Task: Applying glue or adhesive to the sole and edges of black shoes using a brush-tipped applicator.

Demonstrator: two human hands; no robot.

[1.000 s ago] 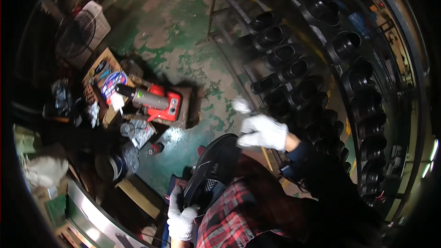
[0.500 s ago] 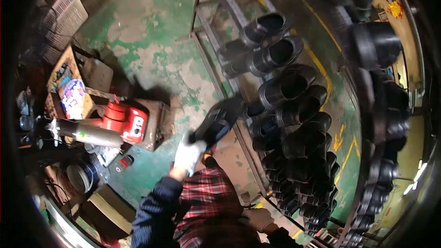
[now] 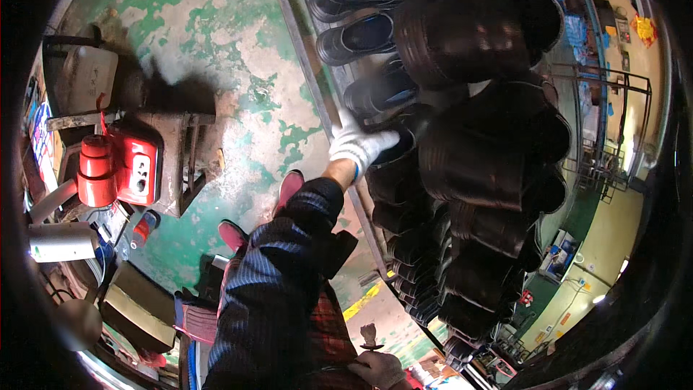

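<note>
My left hand [image 3: 359,149], in a white knit glove, reaches out to the rack's near side with its fingers spread and nothing gripped. Its fingertips lie against or just over a black shoe [image 3: 406,137] in the row; I cannot tell whether they touch. Further along that row sits another black shoe [image 3: 382,92] with a blue insole. Low in the picture, my right hand [image 3: 381,370], gloved too, is closed round a small brush [image 3: 369,334] whose bristles point up. The brush's handle is hidden in the hand.
A metal rack [image 3: 307,76] carries many black shoes, with large ones [image 3: 469,36] close on the right. To the left a red machine [image 3: 137,170] sits on a stand beside a grey cylinder [image 3: 63,242]. An open cardboard box [image 3: 137,303] lies at lower left.
My left hand has moved up and right to the rack and let go of the black shoe it held. The view has swung right, closer to the shoes. My right hand stays low.
</note>
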